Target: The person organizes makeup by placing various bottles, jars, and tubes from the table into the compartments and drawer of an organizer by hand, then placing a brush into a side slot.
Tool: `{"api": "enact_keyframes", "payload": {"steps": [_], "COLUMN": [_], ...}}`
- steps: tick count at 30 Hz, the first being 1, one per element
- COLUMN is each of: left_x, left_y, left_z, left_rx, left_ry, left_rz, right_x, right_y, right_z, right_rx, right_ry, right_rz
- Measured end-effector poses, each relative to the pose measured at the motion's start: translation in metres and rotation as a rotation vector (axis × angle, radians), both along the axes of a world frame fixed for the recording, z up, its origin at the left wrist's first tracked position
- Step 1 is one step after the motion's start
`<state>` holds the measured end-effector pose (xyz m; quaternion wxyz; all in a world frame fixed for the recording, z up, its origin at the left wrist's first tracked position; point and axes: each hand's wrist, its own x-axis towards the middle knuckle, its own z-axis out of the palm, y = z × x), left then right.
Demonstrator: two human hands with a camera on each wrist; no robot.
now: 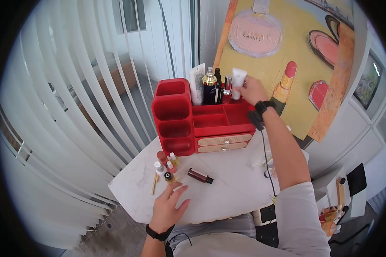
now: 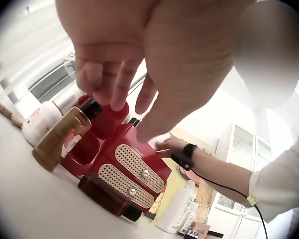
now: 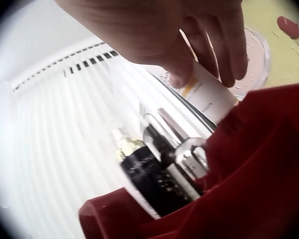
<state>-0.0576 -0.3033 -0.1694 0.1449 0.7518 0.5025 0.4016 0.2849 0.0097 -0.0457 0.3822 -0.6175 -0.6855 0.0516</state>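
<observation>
At the back right of a red cosmetics organizer [image 1: 172,98], my right hand [image 1: 252,92] pinches a white tube [image 1: 238,81] between thumb and fingers. In the right wrist view the tube's lower end [image 3: 219,107] is close behind the organizer's red wall. Beside it in the back row are a red-based bottle with a silver cap [image 1: 227,88], a dark pump bottle [image 1: 209,90] and a taller white tube [image 1: 197,85]. My left hand [image 1: 165,210] hovers with loose fingers near a small amber bottle with a black cap [image 2: 62,137], holding nothing.
Several small bottles, one of them white [image 1: 159,168], and thin gold sticks [image 1: 154,184] are at the table's left. A dark red bottle [image 1: 199,175] lies before the woven-front drawers [image 1: 225,140]. A painted canvas [image 1: 261,64] leans behind; blinds [image 1: 73,107] hang left.
</observation>
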Motion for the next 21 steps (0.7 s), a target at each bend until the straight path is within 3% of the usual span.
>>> {"api": "enact_keyframes", "payload": {"steps": [3, 5, 7, 9, 11, 13, 17, 19, 21], "left_x": [-0.001, -0.007, -0.012, -0.019, -0.021, -0.024, -0.031, -0.030, -0.032], "left_y": [0.003, 0.001, 0.000, 0.000, 0.006, 0.014, 0.032, 0.042, 0.050], "left_z": [-0.008, -0.013, -0.016, -0.016, -0.014, -0.013, -0.015, -0.012, -0.016], "left_rx": [0.016, -0.017, -0.014, -0.017, 0.003, -0.027, -0.010, 0.058, -0.013], "left_ry": [0.040, -0.048, -0.093, -0.126, -0.291, -0.323, -0.197, -0.056, -0.067], "left_rz": [-0.055, 0.034, 0.089, 0.170, 0.292, 0.337, 0.330, 0.250, 0.225], "right_x": [0.003, 0.002, -0.001, -0.023, -0.055, -0.071, -0.108, -0.122, -0.125], "right_y": [0.031, 0.021, -0.016, -0.055, -0.131, -0.174, -0.222, -0.233, -0.236], "right_z": [-0.024, -0.028, -0.021, -0.029, -0.015, -0.046, -0.132, -0.148, -0.153], "right_rx": [-0.150, -0.213, 0.010, 0.463, 0.227, -0.088, -0.050, -0.127, -0.206], "right_ry": [0.071, 0.123, -0.025, 0.212, 0.245, 0.074, -0.203, -0.182, -0.162], "right_rz": [0.144, 0.209, 0.040, 0.141, 0.204, 0.364, 0.461, 0.476, 0.487]}}
